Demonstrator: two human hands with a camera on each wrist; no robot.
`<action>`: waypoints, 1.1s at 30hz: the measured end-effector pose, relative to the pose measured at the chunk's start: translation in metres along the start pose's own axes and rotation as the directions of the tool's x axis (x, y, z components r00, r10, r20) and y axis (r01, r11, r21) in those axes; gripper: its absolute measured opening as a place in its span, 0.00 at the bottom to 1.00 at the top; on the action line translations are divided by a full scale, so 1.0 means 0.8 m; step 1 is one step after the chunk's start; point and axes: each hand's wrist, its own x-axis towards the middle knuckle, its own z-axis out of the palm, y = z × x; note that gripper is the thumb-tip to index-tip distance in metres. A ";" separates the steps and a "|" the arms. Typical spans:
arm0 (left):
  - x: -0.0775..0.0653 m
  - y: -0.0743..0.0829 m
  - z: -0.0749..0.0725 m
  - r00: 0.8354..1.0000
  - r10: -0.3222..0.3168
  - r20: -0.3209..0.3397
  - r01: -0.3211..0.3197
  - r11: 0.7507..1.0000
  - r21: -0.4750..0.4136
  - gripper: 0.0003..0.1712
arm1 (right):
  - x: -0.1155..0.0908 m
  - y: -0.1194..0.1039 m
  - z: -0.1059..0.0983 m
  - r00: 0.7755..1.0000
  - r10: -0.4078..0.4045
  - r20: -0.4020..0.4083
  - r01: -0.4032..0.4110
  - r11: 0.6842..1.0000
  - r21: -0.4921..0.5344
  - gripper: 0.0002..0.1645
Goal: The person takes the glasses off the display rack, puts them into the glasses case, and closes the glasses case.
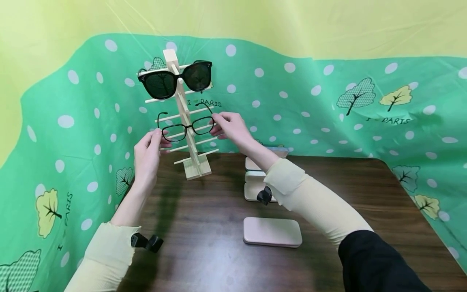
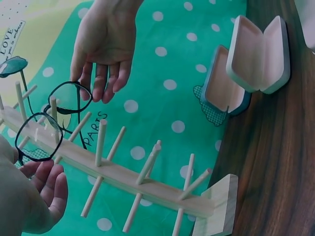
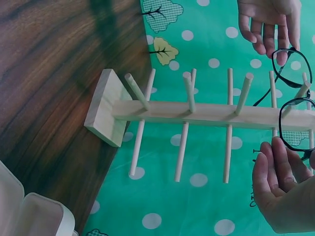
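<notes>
Both hands hold a pair of black-framed eyeglasses (image 1: pixel 189 126) in front of the wooden display stand (image 1: pixel 182 99), lenses toward me. My left hand (image 1: pixel 147 156) pinches the frame's left end near the hinge; my right hand (image 1: pixel 233 127) pinches the right end. The temples point back past the stand's pegs. Above them, black sunglasses (image 1: pixel 160 84) sit on the upper pegs. In the left wrist view, the glasses' clear lenses overlap the post, with the left hand (image 2: pixel 37 199) below and the right hand (image 2: pixel 107 46) above. Bare pegs (image 3: pixel 230 152) line the stand's lower part.
A closed pink glasses case (image 1: pixel 272 232) lies on the dark wooden table (image 1: pixel 204 243). Behind it, under my right forearm, stand an open pale case (image 1: pixel 253 190) and a blue-edged open case (image 2: pixel 224 88). A green polka-dot cloth (image 1: pixel 303 101) hangs behind the table.
</notes>
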 end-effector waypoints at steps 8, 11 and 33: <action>-0.015 0.006 0.007 1.000 0.028 -0.001 -0.028 1.000 -0.010 0.23 | -0.016 -0.002 -0.012 1.000 -0.019 -0.018 0.019 1.000 0.022 0.19; -0.022 0.008 0.010 0.999 0.043 -0.009 -0.043 0.999 -0.011 0.22 | -0.022 -0.001 -0.015 1.000 -0.023 -0.021 0.024 1.000 0.016 0.19; -0.085 0.007 0.017 0.987 0.159 -0.032 -0.157 0.986 0.060 0.21 | -0.082 0.003 -0.031 0.997 -0.071 -0.004 0.072 0.995 0.071 0.18</action>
